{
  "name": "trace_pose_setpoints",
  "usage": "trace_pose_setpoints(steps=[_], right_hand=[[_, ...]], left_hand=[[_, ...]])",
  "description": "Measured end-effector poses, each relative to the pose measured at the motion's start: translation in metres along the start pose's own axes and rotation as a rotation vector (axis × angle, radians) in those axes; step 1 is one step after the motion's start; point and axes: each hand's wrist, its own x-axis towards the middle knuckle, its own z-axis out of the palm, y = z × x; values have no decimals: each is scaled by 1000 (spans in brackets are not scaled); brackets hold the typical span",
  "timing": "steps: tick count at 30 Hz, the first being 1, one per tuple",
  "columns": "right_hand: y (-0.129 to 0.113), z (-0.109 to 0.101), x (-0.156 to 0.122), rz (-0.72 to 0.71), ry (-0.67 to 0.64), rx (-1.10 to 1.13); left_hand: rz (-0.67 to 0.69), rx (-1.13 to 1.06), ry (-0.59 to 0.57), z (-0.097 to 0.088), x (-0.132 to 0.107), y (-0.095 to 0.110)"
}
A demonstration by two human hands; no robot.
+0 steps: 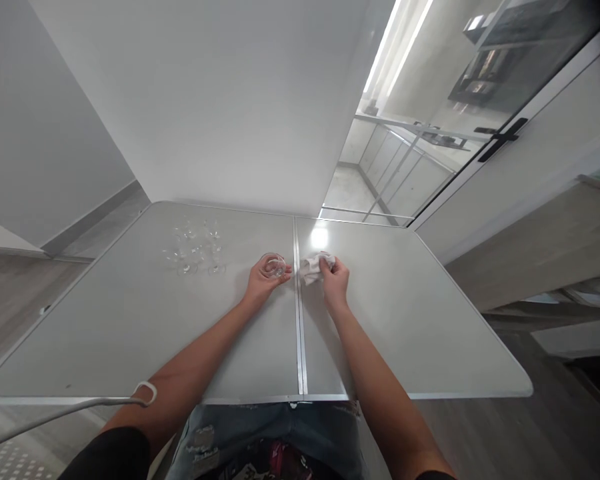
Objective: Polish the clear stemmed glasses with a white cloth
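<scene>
My left hand (261, 279) grips a small clear glass (275, 265), fingers curled round it, just left of the table's middle seam. My right hand (335, 277) is closed on a crumpled white cloth (311, 268) just right of the seam. The cloth and the glass are a short gap apart. Several more clear glasses (196, 250) stand in a cluster on the table's far left half.
The grey folding table (405, 333) has a metal seam (298, 320) running front to back. A white wall stands behind it, a glass door (430, 120) at back right. A thin cable with a loop (145, 393) hangs at the front left edge.
</scene>
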Motion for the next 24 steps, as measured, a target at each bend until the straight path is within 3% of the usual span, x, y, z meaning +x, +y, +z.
trace_pose_setpoints(steps=[1,3,5,8,10,16,21,24], right_hand=[[0,-2,2,-36,47,-21],[0,-1,1,-57,12,-20],[-1,7,-3,19,-149,59],[-4,21,-14,249,-417,264],[-6,27,-19,355,-489,368],[1,24,-18,322,-456,313],[4,20,-15,226,-269,254],[-1,23,-17,252,-305,354]], left_hand=[[-9,-6,15,0,0,0],[-7,-21,34,1,-2,1],[25,-21,44,3,-3,2],[82,7,84,3,-4,3],[101,31,120,2,-4,3],[90,149,20,5,-7,5],[79,163,-6,4,-6,1],[54,111,-22,3,-6,0]])
